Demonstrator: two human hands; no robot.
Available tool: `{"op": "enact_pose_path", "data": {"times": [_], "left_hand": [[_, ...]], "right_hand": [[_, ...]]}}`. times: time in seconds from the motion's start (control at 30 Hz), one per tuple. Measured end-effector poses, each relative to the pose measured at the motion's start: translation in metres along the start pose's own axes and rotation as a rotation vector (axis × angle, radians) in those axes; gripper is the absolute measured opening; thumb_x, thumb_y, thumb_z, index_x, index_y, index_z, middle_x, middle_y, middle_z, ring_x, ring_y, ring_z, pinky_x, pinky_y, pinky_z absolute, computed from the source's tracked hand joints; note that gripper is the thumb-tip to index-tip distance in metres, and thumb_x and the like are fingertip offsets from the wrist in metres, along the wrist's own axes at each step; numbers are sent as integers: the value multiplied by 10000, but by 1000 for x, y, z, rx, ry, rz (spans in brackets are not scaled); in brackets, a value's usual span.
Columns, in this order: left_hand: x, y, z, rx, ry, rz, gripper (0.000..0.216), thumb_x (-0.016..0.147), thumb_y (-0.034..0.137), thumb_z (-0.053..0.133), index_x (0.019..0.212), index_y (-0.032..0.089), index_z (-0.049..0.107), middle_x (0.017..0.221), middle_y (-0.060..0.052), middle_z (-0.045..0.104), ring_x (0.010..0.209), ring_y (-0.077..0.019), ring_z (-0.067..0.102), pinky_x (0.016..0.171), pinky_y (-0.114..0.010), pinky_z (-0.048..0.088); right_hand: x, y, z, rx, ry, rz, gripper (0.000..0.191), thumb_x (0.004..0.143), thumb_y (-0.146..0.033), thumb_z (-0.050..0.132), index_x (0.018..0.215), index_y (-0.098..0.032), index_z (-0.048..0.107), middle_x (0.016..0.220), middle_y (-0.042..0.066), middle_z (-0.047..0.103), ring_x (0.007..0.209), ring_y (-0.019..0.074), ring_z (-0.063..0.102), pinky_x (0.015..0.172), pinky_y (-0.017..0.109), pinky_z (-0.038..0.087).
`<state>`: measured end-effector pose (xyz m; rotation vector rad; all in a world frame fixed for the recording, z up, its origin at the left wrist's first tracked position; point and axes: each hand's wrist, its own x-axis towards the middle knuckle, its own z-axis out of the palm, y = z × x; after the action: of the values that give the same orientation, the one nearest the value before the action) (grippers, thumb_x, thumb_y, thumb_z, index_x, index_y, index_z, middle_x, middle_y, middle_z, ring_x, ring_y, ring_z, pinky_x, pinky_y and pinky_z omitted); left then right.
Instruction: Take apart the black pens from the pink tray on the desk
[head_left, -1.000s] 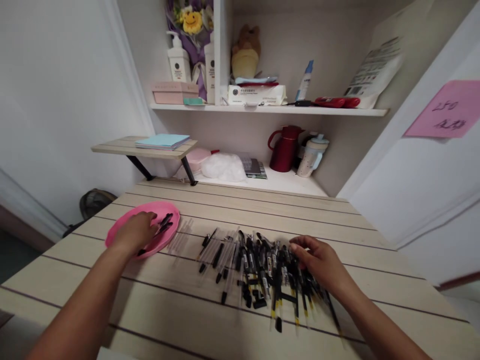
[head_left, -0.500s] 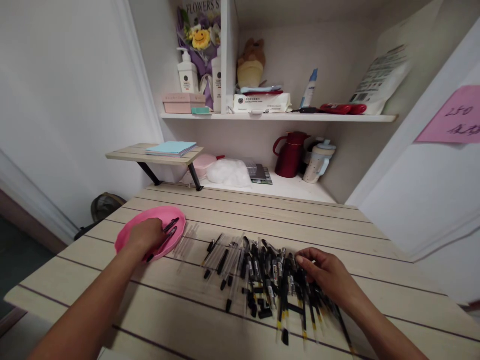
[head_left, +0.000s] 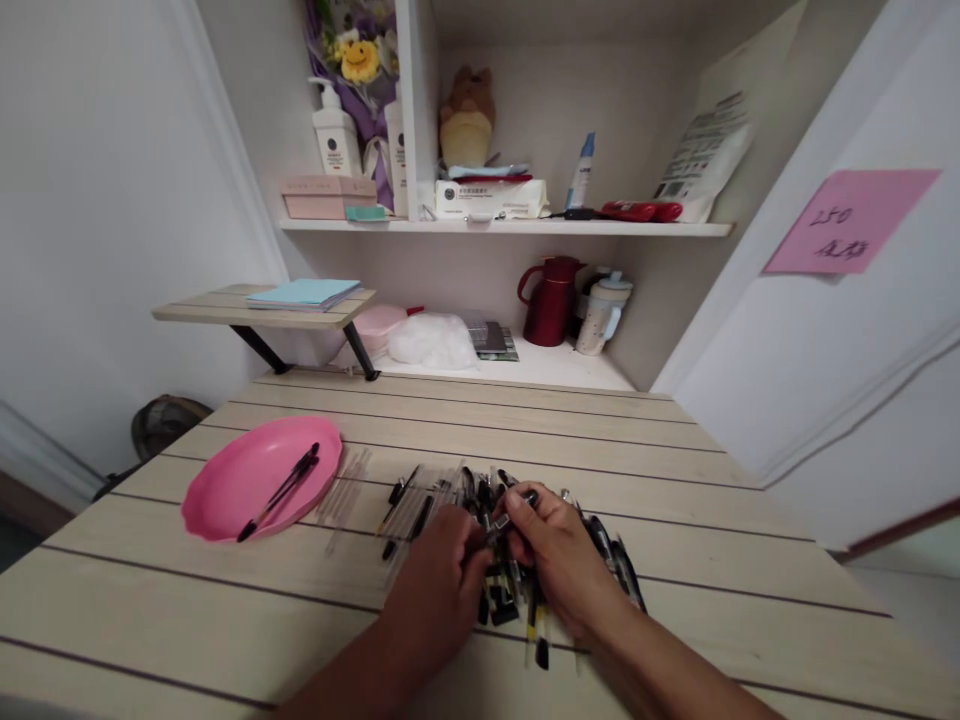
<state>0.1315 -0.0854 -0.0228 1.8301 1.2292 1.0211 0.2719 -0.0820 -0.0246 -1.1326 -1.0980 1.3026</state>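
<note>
A heap of several black pens (head_left: 600,545) and loose caps lies in the middle of the pale wooden table (head_left: 480,430). My left hand (head_left: 439,585) and my right hand (head_left: 551,550) meet over the heap, both closed on one black pen (head_left: 510,515) held between their fingertips. A pink plate (head_left: 225,490) stands to the left with two black pens (head_left: 281,488) lying in it. Several clear pen barrels (head_left: 341,490) lie just right of the plate.
A small wooden riser (head_left: 262,310) with a blue booklet stands at the back left. Behind the table a niche holds a red jug (head_left: 551,300), a white cup and a plastic bag. A shelf (head_left: 502,227) above carries bottles and boxes. A pink note (head_left: 847,220) sticks on the right wall.
My left hand left the pink plate and moved right to the pen heap. My right hand lifted a pen, and both hands now grip it together.
</note>
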Motion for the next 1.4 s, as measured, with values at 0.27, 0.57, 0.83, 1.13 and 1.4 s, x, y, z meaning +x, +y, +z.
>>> {"op": "enact_pose_path", "data": {"times": [0.27,0.57,0.83,1.13,1.4], "left_hand": [[1,-4,-16,-938,-530,-661,190,674,317,594,686,153,499,559,26,491,308,9,204,294,-146,70],[-14,-26,-17,-900,-420,-669,147,691,249,585,761,159,493,588,34,522,324,1,316,294,-133,138],[-5,-20,-1,-873,-355,-636,206,626,234,644,705,158,470,526,64,485,337,-20,375,317,-146,229],[-8,-25,7,-896,-252,-646,247,641,227,637,832,155,498,551,55,507,343,-29,406,327,-146,268],[-10,-19,19,-874,-330,-598,222,678,217,595,865,173,482,609,45,526,373,-40,458,328,-141,276]], "right_hand": [[6,-17,-28,239,63,-59,266,734,-433,527,673,-179,477,567,-31,461,394,44,288,382,194,193],[13,-14,-88,-400,174,-59,197,717,-374,538,778,-188,518,574,-25,530,400,76,385,401,212,288],[0,7,-39,-1050,66,-91,170,716,-281,543,853,-179,540,722,46,626,679,177,570,614,256,366],[-6,6,-40,-1015,7,-129,158,719,-239,520,868,-188,531,740,34,616,683,175,566,608,264,365],[-1,6,-36,-262,-13,95,332,773,-479,418,654,-176,481,571,-15,529,427,79,443,397,194,296]]}}
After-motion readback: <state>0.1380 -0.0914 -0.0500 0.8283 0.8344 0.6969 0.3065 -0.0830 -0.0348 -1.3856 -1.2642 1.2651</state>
